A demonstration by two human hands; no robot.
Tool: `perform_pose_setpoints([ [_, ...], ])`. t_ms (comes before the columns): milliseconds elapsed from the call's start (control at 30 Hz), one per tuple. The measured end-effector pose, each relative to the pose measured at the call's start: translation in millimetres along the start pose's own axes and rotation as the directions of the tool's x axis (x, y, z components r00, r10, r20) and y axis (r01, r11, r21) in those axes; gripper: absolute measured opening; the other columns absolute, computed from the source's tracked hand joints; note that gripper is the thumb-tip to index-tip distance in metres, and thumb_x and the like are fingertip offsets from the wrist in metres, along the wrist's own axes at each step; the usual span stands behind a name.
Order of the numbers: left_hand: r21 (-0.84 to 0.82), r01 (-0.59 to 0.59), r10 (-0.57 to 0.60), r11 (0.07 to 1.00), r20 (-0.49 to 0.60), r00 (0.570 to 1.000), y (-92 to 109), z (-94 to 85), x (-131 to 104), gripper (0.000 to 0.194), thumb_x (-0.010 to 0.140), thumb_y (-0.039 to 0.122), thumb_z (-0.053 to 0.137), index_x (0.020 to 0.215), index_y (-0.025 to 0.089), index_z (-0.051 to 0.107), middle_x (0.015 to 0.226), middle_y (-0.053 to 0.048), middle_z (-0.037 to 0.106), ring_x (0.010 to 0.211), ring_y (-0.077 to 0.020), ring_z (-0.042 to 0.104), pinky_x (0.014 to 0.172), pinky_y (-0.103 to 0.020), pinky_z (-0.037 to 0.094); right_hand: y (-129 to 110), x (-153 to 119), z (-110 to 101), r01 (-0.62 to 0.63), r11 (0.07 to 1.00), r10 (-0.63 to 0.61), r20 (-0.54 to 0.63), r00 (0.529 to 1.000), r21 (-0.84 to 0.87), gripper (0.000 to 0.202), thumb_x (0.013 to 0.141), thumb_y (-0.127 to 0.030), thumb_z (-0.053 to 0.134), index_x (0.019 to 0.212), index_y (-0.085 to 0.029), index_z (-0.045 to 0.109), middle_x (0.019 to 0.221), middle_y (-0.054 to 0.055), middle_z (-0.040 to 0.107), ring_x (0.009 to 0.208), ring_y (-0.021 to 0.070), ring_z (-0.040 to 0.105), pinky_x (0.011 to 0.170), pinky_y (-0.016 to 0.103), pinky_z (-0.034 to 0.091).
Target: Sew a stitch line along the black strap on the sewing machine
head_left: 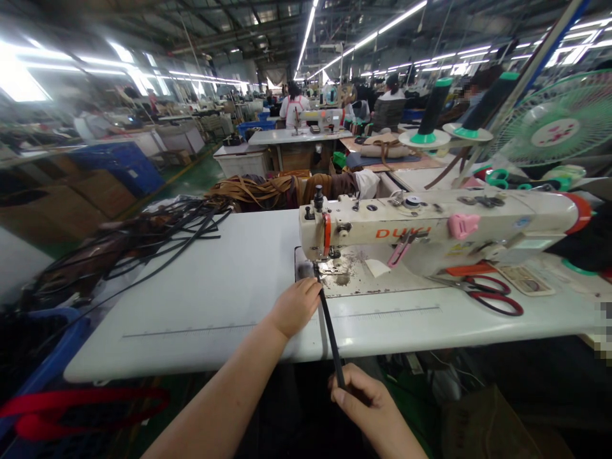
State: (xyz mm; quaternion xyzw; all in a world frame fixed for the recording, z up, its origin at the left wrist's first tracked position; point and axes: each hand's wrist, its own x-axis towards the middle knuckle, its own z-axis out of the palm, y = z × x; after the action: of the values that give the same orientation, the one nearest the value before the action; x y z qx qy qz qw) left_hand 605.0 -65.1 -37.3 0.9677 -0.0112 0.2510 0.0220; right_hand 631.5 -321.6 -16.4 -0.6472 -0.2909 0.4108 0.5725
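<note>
1. Locate the black strap (329, 325): it runs from the needle area of the sewing machine (440, 220) over the front edge of the white table (201, 280) toward you.
2. Check your left hand (297, 306): it lies palm down on the table, just in front of the needle area, with its fingertips at the strap's far end. Whether these fingers grip the strap or only press on it, you cannot tell from this view.
3. Check your right hand (361, 395): it grasps the strap's near end between thumb and curled fingers, below and in front of the table edge.
4. Note that the length of strap between your two hands is nearly straight.
5. To the right of your hands, find the scissors (471, 288) on the table, with their red-and-black handles toward the right. The small tray (528, 280) lies just beyond them.
6. On the machine, observe the pink tool (399, 254) set aslant against the front of the arm. Two dark thread cones (435, 108) stand behind the machine, near the green fan (554, 131).
7. At the table's left side, observe the loose black strips (191, 233), partly on its surface.
</note>
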Motion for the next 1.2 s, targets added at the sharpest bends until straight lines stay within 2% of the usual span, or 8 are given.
perform_pose_setpoints([
  [233,0.029,-0.004,0.005,1.000,-0.032,0.999,2.4,-1.4,1.5,0.017,0.102,0.017,0.048,0.111,0.016,0.063,0.115,-0.013,0.071,0.111,-0.0237,0.069,0.101,-0.040,0.060,-5.4,5.5,6.2,-0.034,0.996,0.038,-0.048,0.998,0.088,0.044,0.083,-0.064,0.077,0.081,-0.019,0.077,0.083,0.005,0.071,0.083,0.0217,0.061,0.079,0.029,0.048],
  [400,0.033,0.001,0.000,0.999,-0.025,1.000,1.1,0.7,0.3,0.018,0.103,0.018,0.049,0.115,0.017,0.062,0.115,-0.012,0.071,0.113,-0.0234,0.069,0.103,-0.040,0.059,-3.4,8.6,7.7,-0.111,0.977,0.116,-0.016,0.993,0.184,0.053,0.080,-0.071,0.077,0.090,-0.018,0.079,0.075,0.005,0.072,0.067,0.0175,0.058,0.065,0.028,0.045],
  [667,0.011,0.013,-0.012,1.000,-0.021,1.000,0.6,-1.1,1.0,0.017,0.103,0.018,0.049,0.113,0.017,0.063,0.117,-0.013,0.070,0.112,-0.0235,0.069,0.102,-0.040,0.058,-2.0,3.1,4.6,-0.113,0.987,0.113,0.007,0.994,0.114,0.057,0.084,-0.074,0.072,0.080,-0.017,0.078,0.072,0.006,0.071,0.066,0.0168,0.055,0.063,0.028,0.039],
  [1200,0.030,-0.008,0.009,1.000,-0.016,1.000,2.4,-4.4,2.8,0.014,0.100,0.016,0.052,0.108,0.017,0.064,0.113,-0.012,0.071,0.109,-0.0232,0.070,0.099,-0.038,0.059,0.1,0.6,1.1,-0.113,0.990,0.112,0.014,0.994,0.086,0.059,0.086,-0.075,0.069,0.076,-0.018,0.077,0.069,0.005,0.070,0.066,0.0175,0.054,0.064,0.028,0.040],
])
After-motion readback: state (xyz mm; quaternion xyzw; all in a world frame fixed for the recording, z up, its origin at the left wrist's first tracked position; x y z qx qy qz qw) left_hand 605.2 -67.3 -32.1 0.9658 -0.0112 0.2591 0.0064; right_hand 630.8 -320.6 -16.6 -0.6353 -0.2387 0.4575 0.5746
